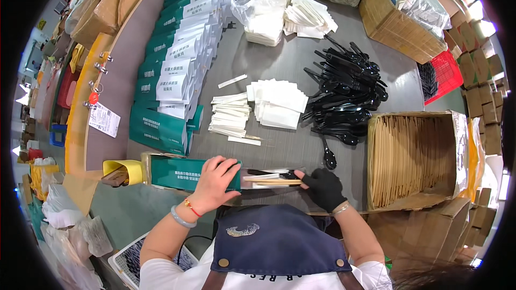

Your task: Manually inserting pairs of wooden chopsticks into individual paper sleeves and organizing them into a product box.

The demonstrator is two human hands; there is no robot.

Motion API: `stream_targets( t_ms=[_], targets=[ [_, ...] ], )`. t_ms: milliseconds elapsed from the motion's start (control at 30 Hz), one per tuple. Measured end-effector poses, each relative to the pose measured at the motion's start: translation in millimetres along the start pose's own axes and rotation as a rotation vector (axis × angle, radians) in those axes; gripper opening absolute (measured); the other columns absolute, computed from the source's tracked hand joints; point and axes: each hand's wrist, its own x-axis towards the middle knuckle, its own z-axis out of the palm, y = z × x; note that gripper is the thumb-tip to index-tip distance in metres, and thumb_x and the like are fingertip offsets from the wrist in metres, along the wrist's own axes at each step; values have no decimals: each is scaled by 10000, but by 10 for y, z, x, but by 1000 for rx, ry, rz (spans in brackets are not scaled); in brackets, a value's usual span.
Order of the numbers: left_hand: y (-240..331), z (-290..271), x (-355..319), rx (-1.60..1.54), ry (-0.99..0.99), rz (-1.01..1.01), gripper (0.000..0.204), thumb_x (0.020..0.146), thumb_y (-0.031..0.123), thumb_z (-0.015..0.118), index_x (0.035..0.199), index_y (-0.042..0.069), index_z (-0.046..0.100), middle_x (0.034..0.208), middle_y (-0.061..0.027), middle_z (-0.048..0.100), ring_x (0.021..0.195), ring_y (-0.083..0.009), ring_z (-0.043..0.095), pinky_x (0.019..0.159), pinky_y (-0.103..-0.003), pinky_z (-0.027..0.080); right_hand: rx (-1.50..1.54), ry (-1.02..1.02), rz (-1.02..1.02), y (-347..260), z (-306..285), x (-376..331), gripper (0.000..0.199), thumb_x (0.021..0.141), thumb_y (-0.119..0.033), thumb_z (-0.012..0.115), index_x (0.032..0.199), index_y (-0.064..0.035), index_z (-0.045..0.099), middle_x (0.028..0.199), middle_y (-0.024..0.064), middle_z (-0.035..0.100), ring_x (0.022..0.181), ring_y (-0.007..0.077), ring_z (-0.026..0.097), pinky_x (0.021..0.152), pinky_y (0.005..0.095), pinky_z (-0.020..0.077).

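A green printed sleeve [180, 173] lies flat along the near edge of the table, mouth to the right. My left hand [213, 181] spans it close to the mouth, thumb and fingertips at its two edges. My right hand [323, 189], in a black glove with bare fingertips, pinches a bundle of wooden chopsticks [277, 182], a black spoon and white paper packets. The bundle's left end meets the sleeve's mouth; how much is inside cannot be seen. Beyond my hands are narrow white packets [230, 114], square white packets [278, 102] and black plastic spoons [344, 88].
Overlapping green-and-white sleeves [174, 78] line the left side beside a raised panel [115, 83]. An open carton [411, 161] packed with chopsticks stands at right. Farther back are a bag of white packets [266, 16], another carton [398, 21] and a red basket [445, 78]. A yellow holder [129, 172] sits at left.
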Motion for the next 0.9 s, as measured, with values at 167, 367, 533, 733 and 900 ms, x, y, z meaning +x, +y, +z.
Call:
stream_targets(
  t_ms=[167,367,533,733,900],
  targets=[
    [178,214,208,-55,20,78,771,537,208,863,1232,48,572,1257,-69,537,1128,-311,481,970,-435,400,473,281,-264,-538,124,327,414,810,-165,701,1214,-158,613,1012,94,641,929,294,621,778,406,525],
    [261,269,228,-2,4,73,796,529,168,850,1254,35,547,1252,-88,522,1126,-312,475,968,-431,396,758,200,175,-506,104,223,145,768,-98,715,905,-76,673,915,123,642,815,270,656,694,378,539],
    [249,264,397,9,-19,139,765,566,68,775,1296,146,558,1218,-97,528,1127,-327,482,962,-428,405,971,309,93,-779,226,386,438,726,-258,789,1080,-67,616,1026,100,616,899,280,611,782,393,487],
    [299,72,579,158,-257,264,326,649,104,685,965,173,645,942,-85,518,925,-289,500,762,-397,433,146,262,-76,-522,-143,359,626,606,-455,831,1092,-110,638,1074,94,609,1041,285,557,879,429,407],
    [-374,-537,680,44,-141,293,365,538,66,696,890,120,615,1056,-155,542,1005,-373,531,817,-465,463,113,328,66,-221,-512,97,613,648,-437,809,1117,-98,607,1074,98,597,1035,293,558,866,427,409]
  ],
)
